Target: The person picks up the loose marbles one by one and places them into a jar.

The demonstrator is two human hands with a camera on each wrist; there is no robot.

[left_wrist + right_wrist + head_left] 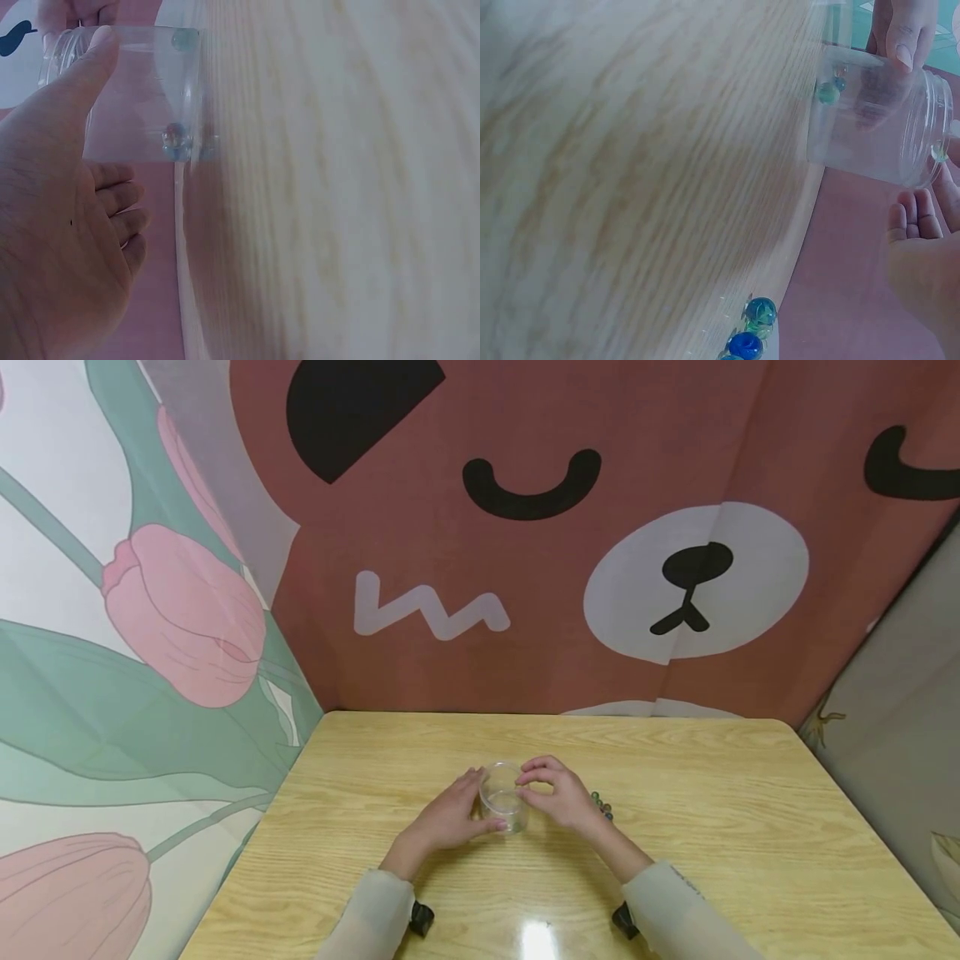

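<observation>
A clear plastic jar [501, 802] stands open-topped on the wooden table, with a few glass marbles [174, 136] at its bottom. Around its near and left side curves my left hand [448, 814], gripping it between thumb and fingers. My right hand [558, 793] is at the jar's rim on the right. Between its thumb and finger it pinches a small glass marble [939, 152], which shows at the jar's mouth in the right wrist view. To the right of that hand, several blue and green marbles [745, 346] lie close together on the table, partly covered by my wrist in the head view.
The wooden table [360, 760] reaches back to a hanging cloth [540, 677] printed with a bear's face. A tulip-patterned cloth [187, 610] hangs at the left, and a pale cloth [900, 710] hangs along the right side.
</observation>
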